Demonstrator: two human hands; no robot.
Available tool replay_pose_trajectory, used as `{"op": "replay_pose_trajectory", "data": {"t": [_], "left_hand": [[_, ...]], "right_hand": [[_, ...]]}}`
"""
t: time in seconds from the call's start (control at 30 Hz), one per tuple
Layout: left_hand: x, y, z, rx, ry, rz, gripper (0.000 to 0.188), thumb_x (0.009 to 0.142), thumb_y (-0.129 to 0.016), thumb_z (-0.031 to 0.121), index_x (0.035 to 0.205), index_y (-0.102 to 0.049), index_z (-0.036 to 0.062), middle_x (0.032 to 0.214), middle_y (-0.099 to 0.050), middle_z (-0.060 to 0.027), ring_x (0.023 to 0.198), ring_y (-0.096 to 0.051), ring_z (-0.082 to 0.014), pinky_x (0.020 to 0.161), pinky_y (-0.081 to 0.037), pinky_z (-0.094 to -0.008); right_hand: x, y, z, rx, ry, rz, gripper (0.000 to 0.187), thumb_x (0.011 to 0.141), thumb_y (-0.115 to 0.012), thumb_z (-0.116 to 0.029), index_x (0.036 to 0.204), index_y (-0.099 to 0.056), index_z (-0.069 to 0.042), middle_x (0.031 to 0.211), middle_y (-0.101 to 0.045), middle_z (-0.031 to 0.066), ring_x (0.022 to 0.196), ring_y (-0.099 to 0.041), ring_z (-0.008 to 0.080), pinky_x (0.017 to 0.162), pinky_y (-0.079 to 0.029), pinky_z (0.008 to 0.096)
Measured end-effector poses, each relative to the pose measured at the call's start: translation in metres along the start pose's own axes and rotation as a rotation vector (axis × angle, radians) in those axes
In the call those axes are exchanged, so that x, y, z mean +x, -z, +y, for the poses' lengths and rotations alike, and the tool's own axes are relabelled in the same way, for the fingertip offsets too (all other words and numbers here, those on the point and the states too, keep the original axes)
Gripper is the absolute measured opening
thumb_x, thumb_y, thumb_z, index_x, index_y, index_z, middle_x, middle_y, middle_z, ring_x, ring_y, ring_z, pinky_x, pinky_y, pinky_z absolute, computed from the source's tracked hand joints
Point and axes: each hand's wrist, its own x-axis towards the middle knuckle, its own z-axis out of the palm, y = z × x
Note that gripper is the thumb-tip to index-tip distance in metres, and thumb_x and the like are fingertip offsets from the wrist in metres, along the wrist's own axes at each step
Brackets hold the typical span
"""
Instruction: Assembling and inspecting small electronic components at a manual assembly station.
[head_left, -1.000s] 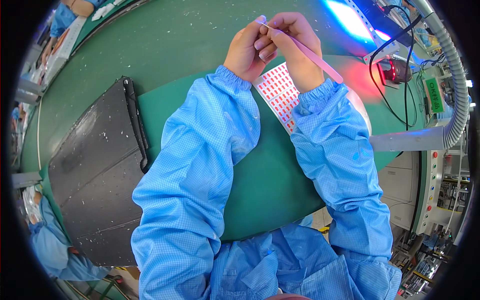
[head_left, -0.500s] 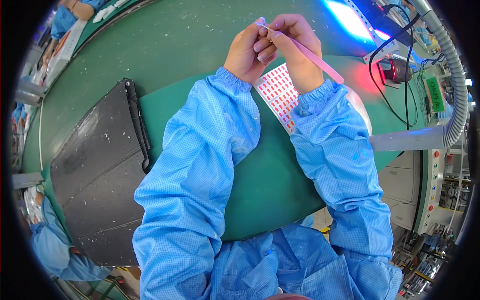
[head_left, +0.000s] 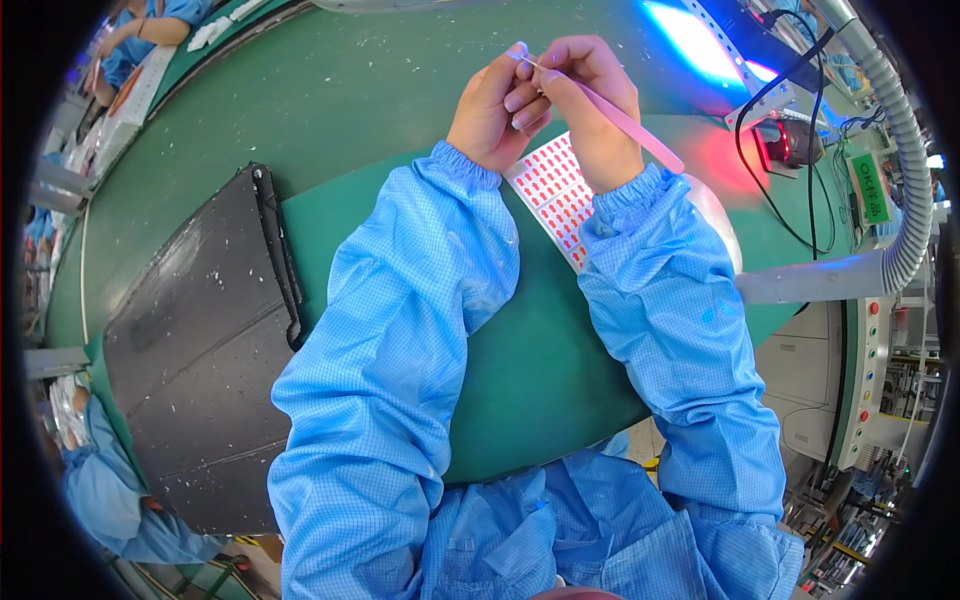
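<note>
Pink tweezers [head_left: 632, 128] are gripped in my right hand [head_left: 600, 95], their thin metal tip pointing left. That tip meets the thumb and forefinger of my left hand [head_left: 493, 115], which is closed in a pinch. Whatever sits between those left fingertips is too small to make out. Below the hands lies a white label sheet [head_left: 548, 196] with rows of red arrow shapes, partly covered by my right hand and sleeve. Both hands are held close together above the green mat [head_left: 540, 370].
To the left stands a black folded panel or bin [head_left: 200, 340]. A grey flexible hose [head_left: 905, 190] curves down on the right. Near it are a red-lit device [head_left: 790, 142], black cables, a bright lamp [head_left: 695, 40] and a green sign [head_left: 870, 188]. Other people sit at the left.
My hands have shifted very slightly, still joined at the tweezers' tip. A pale object has come into view at the top edge. At the upper left, another person's arm has moved.
</note>
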Motion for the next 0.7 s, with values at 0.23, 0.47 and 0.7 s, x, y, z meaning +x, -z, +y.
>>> {"op": "replay_pose_trajectory", "data": {"t": [0.23,0.47,0.7], "left_hand": [[-0.0007,-0.0017,-0.0006,-0.008,0.007,0.001,0.026,0.088,-0.047,0.031,0.07,-0.045,0.012,0.047,-0.032,0.0052,0.042,-0.03,-0.007,0.043,-0.026,-0.0217],[-0.0011,-0.0012,0.0006,-0.012,0.008,-0.009,0.026,0.088,-0.047,0.031,0.07,-0.044,0.012,0.048,-0.032,0.0052,0.041,-0.029,-0.0066,0.042,-0.025,-0.0215],[-0.0008,-0.0029,0.0009,0.003,0.014,-0.042,0.026,0.089,-0.046,0.031,0.071,-0.043,0.0123,0.049,-0.032,0.005,0.041,-0.028,-0.0062,0.042,-0.025,-0.021]], "right_hand": [[-0.0001,0.0025,-0.0006,0.004,-0.021,-0.018,0.012,0.08,-0.048,-0.003,0.091,-0.047,0.001,0.081,-0.056,0.0107,0.067,-0.057,0.0146,0.059,-0.048,0.0261],[-0.0002,0.0014,0.0001,0.026,-0.028,-0.001,0.011,0.08,-0.048,-0.003,0.091,-0.047,0.001,0.082,-0.056,0.0106,0.067,-0.057,0.0147,0.059,-0.049,0.0263],[0.0005,0.0033,-0.0016,0.071,0.007,0.002,0.011,0.08,-0.048,-0.003,0.091,-0.048,0.001,0.083,-0.056,0.0107,0.068,-0.056,0.0145,0.06,-0.049,0.0264]]}}
